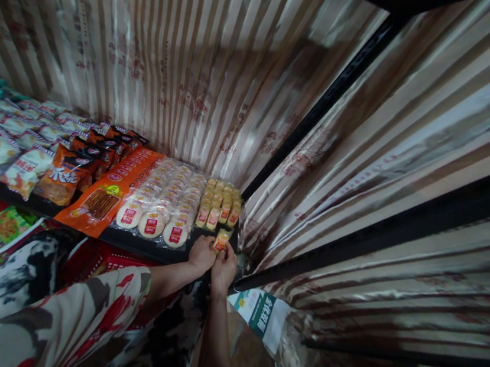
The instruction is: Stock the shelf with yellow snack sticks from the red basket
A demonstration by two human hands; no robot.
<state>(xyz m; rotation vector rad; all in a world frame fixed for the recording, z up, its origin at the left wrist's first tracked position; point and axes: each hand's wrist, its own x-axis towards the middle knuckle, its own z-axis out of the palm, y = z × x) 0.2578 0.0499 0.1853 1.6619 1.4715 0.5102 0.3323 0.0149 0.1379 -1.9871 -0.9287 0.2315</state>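
Yellow packet, between left grip and right grip, both closed on its near end

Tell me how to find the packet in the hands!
Follow the black shelf to its right end, where yellow packets sit in rows. Just in front, the left hand and right hand hold the packet. Unlike its neighbours, it is apart from the rows, at the fingertips.

The snack and crackers look glossy, in clear plastic. The curtain is creased and satiny, the sleeve matt cloth.
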